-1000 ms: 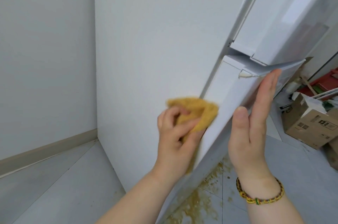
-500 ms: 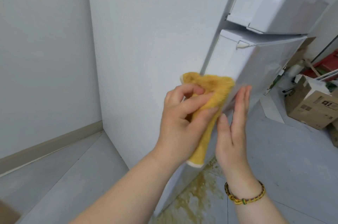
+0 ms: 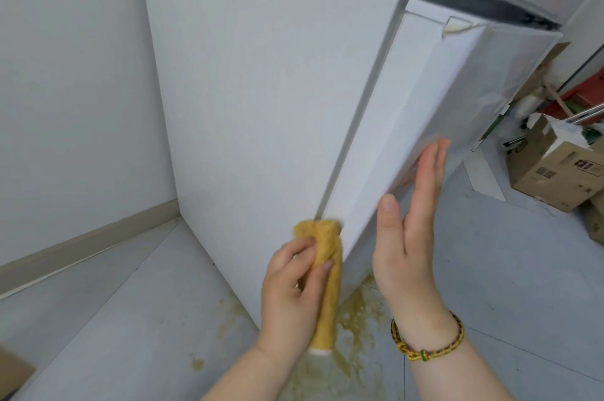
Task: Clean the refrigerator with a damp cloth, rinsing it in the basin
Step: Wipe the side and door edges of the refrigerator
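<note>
Our left hand [image 3: 291, 296] is gripping the cloth [image 3: 327, 256] low on the upward-running door edge [image 3: 382, 126]; right hand [image 3: 408, 237] is bracing flat.

Left hand [image 3: 291, 297] curled (right hand [image 3: 410, 237] flat)

Bright, soft, even light all over, hardly any hard shadows. Faint sheen on the fridge door [image 3: 483, 83] at upper right. Fisheye bends straight lines toward the left edge. Motion blur smears the top of the cloth [image 3: 322, 234] and the right hand [image 3: 412, 238] at its fingertips [image 3: 438, 147].
</note>
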Available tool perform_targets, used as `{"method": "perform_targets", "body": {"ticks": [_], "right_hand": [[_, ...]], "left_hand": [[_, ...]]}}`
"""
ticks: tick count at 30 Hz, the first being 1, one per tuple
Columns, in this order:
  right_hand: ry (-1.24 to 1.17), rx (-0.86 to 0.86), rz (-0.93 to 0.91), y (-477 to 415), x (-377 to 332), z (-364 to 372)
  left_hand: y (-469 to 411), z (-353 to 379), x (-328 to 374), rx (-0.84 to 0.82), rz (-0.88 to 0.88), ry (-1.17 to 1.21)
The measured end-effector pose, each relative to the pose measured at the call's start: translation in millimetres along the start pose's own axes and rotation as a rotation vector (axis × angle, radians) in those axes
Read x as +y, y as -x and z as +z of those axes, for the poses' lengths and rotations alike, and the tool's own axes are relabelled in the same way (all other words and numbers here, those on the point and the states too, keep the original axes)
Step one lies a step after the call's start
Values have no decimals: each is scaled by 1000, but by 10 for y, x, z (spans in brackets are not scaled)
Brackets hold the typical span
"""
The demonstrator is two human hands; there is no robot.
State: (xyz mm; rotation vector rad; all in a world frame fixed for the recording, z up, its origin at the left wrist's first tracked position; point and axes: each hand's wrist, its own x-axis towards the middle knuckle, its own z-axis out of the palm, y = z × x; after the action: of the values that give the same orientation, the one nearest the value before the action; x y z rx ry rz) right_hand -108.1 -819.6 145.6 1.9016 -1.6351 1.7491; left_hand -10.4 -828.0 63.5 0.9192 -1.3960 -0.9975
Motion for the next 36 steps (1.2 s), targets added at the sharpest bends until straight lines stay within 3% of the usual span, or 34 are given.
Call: {"method": "perform_targets", "body": {"ticks": [5, 11, 14, 17, 21, 24, 27, 32, 36], "right_hand": [[7, -12, 4, 3, 38, 16], [-52, -14, 4, 21, 46, 1], [37, 23, -16, 170, 35, 123], [71, 49, -17, 322, 76, 222], [48, 58, -13, 327, 97, 234], [34, 51, -7, 345, 96, 223], [22, 49, 2, 368, 111, 243], [27, 29, 35, 554, 134, 300], [54, 0, 94, 754, 225, 320]], "left_hand": [[31, 76, 25, 3, 39, 89], [367, -87, -628, -89, -307, -10], [356, -180, -567, -40, -351, 50], [72, -179, -140, 122, -196, 160], [-345, -35, 261, 72, 78, 133], [-308, 72, -18, 111, 110, 16], [-17, 53, -512, 100, -40, -33], [324, -62, -987, -32, -499, -73], [204, -84, -708, -43, -425, 31]]}}
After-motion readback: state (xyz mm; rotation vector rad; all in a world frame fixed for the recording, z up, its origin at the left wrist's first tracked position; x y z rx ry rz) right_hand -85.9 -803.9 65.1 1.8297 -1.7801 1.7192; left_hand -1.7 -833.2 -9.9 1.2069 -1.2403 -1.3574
